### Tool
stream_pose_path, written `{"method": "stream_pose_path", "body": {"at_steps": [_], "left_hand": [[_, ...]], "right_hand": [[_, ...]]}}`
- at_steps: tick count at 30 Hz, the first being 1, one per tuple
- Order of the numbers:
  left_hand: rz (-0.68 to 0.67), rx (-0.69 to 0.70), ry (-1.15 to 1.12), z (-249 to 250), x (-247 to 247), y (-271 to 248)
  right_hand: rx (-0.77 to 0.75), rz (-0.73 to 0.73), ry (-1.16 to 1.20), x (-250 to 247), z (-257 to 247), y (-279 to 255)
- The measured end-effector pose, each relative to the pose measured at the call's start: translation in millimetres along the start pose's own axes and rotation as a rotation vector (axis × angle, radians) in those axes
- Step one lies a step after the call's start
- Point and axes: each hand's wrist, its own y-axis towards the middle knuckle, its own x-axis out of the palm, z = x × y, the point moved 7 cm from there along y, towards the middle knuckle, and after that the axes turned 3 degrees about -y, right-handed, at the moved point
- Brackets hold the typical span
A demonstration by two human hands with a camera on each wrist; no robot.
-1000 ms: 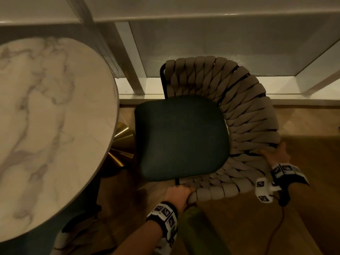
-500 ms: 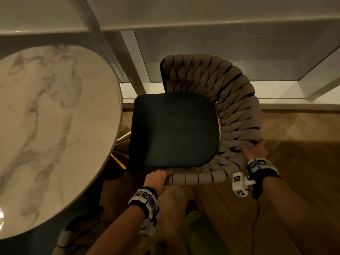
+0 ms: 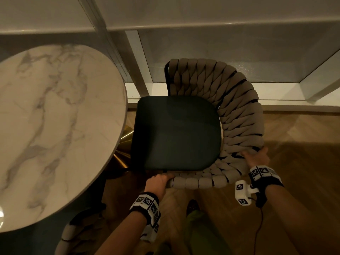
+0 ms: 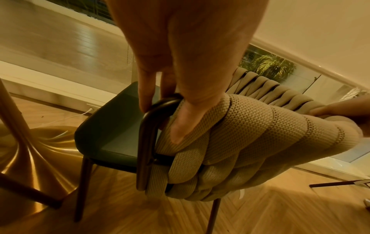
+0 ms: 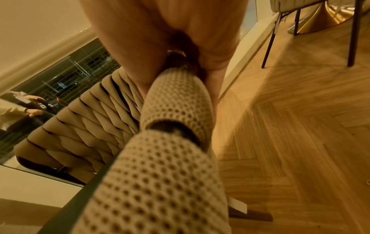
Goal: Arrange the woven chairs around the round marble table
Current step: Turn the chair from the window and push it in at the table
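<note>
The beige woven-strap chair with dark green seat cushion and dark metal frame (image 3: 193,126) stands on the herringbone wooden floor (image 3: 303,144), its open front facing the round white marble surface with grey veining (image 3: 55,116) and its seat edge just beside that surface's rim. Compared with the head views of a second and half a second ago, the chair has turned and drawn closer to the rim: the cushion's front edge, formerly angled and parted from the marble by a wider strip of floor, now runs nearly parallel to it, and the brass-coloured pedestal base (image 3: 122,144) shows only as a narrow sliver between the two. The left hand (image 3: 159,182) is clamped on the near end of the curved backrest, where, in the left wrist view, the fingers (image 4: 148,88) hook over the bare dark metal tube while the thumb presses the knitted strap. The right hand (image 3: 257,158) grips the top rail of the woven back farther round; the right wrist view shows fingers and thumb closed on either side of a padded strap. Behind the chair lie the white window frame and sill (image 3: 184,89). In judgement, this chair is close to its place, needing at most a slight further push inward. A second woven chair (image 3: 70,234) is partly visible beneath the near edge of the surface.
</note>
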Motion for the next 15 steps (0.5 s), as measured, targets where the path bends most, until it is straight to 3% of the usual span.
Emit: {"method": "stream_pose_path", "body": {"at_steps": [8,15], "left_hand": [[0.047,0.042,-0.081,-4,2,-17],[0.177,0.063,-0.225,-58,-7,-76]], "right_hand": [[0.016,-0.010,-0.049,-4,2,-24],[0.010,0.032,-0.042,-2,14,-90]]}}
